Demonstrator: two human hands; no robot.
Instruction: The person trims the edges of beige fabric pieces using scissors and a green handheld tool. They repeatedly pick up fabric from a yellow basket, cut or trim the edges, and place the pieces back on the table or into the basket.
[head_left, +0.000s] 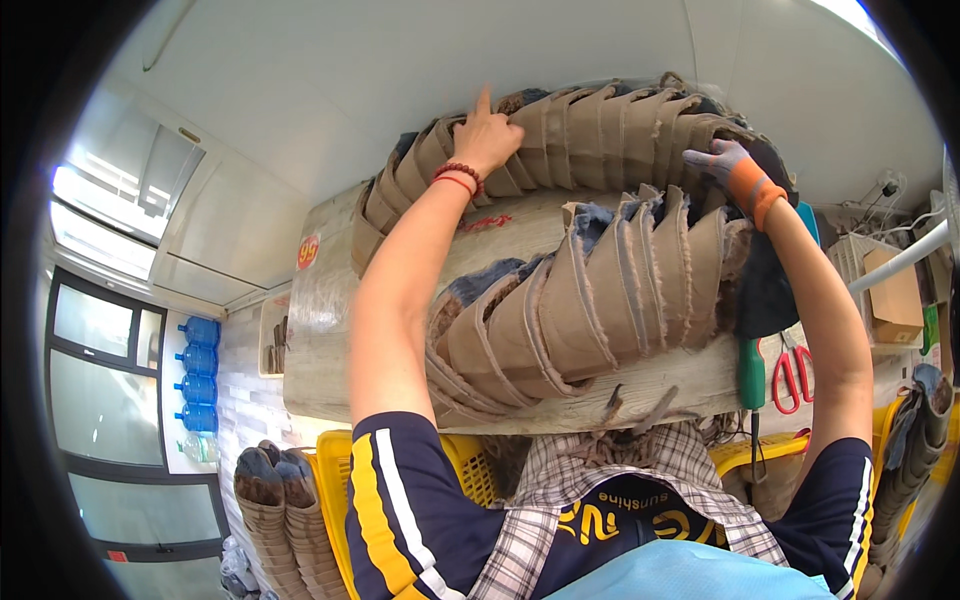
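Note:
Along the back of the table bends a long row of nested tan boot uppers [600, 130], with dark fuzzy lining at their edges. My left hand [487, 137] is bare, with red bracelets at the wrist; it rests on this row left of its middle, index finger stretched out and thumb apart. At the row's right end is my right hand [738, 172] in a grey and orange glove, thumb stretched out leftward against the end pieces; some fingertips are hidden. A second, shorter row of nested boot uppers [570, 320] lies nearer me, and neither hand touches it.
The wooden table [325, 345] backs onto a white wall. At its right front hang red-handled scissors [792, 378] and a green-handled tool [751, 375]. Yellow baskets [335, 470] stand below, with more stacked uppers [270, 520] at the left. Blue water bottles [200, 360] line the far left.

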